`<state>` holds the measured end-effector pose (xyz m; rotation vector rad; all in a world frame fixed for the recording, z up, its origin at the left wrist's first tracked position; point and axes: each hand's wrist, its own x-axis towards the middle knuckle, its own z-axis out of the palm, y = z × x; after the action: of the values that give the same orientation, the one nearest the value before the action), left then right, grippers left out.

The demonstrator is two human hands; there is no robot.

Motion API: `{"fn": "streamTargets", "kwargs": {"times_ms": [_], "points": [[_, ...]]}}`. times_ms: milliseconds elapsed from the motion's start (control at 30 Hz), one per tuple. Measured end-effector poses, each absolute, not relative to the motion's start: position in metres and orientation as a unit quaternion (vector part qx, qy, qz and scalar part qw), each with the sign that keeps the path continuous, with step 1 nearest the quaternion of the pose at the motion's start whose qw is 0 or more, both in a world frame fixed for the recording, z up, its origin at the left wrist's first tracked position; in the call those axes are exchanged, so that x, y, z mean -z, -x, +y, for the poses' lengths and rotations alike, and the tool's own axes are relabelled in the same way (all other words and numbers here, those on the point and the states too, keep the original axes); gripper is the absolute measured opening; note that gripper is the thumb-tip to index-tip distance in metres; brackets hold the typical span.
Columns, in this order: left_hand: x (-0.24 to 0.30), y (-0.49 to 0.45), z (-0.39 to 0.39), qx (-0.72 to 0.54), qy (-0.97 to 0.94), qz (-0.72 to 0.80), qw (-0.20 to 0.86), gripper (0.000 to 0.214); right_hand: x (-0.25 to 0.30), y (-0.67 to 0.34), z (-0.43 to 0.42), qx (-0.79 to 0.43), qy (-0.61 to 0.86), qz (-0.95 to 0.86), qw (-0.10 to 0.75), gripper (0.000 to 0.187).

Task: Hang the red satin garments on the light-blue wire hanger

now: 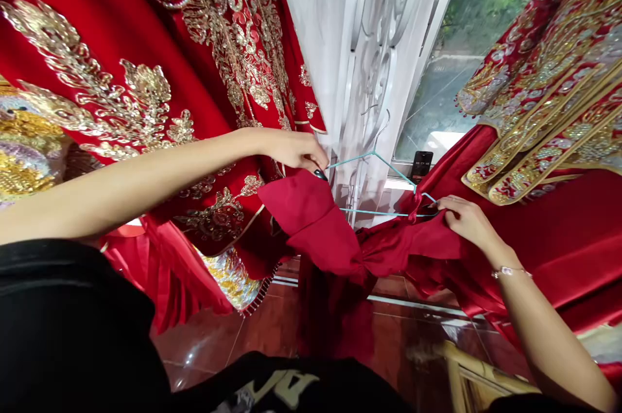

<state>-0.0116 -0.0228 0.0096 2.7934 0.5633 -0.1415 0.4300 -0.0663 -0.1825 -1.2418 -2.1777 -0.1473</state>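
Observation:
A thin light-green wire hanger (pixel 374 153) with a metal hook stands upright between my hands. From it hangs a plain red garment (pixel 321 218), gathered in the middle and stretched sideways. My left hand (pixel 304 152) is closed on the garment's upper left corner at the hanger's left end, where a small dark piece shows by the fingertips. My right hand (pixel 464 215) pinches the garment's upper right edge beside the hanger's right end. A strip of the same red cloth is looped over the hanger's right arm. Part of each hand's grip is hidden.
A red gown with gold embroidery (pixel 146 89) hangs close on the left. Another beaded red garment (pixel 549 95) hangs on the right. Behind are white metalwork (pixel 359 76), a window (pixel 486 30) and a phone (pixel 421 165). A bamboo-like frame (pixel 476 364) stands low on the right.

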Motion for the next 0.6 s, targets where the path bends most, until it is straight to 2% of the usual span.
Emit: {"fn": "streamTargets", "kwargs": {"times_ms": [100,200,367,467,600], "points": [[-0.012,-0.003,-0.012,0.051,-0.966,0.176,0.183,0.020,0.180,-0.431,-0.071,0.058,0.465,-0.824,0.319,0.021],[-0.006,-0.001,-0.007,0.001,-0.967,0.167,0.193,0.020,0.179,-0.431,-0.077,0.054,0.461,-0.822,0.329,0.021],[0.014,0.008,0.001,-0.148,-0.976,0.145,0.069,0.019,0.181,-0.421,-0.080,0.050,0.446,-0.843,0.297,0.023],[0.023,0.002,0.007,-0.178,-0.973,0.143,0.029,0.017,0.181,-0.414,-0.080,0.053,0.432,-0.853,0.287,0.024],[0.053,-0.010,-0.021,-0.202,-0.966,0.159,-0.032,0.041,0.181,-0.412,-0.087,0.052,0.414,-0.859,0.298,0.026]]}}
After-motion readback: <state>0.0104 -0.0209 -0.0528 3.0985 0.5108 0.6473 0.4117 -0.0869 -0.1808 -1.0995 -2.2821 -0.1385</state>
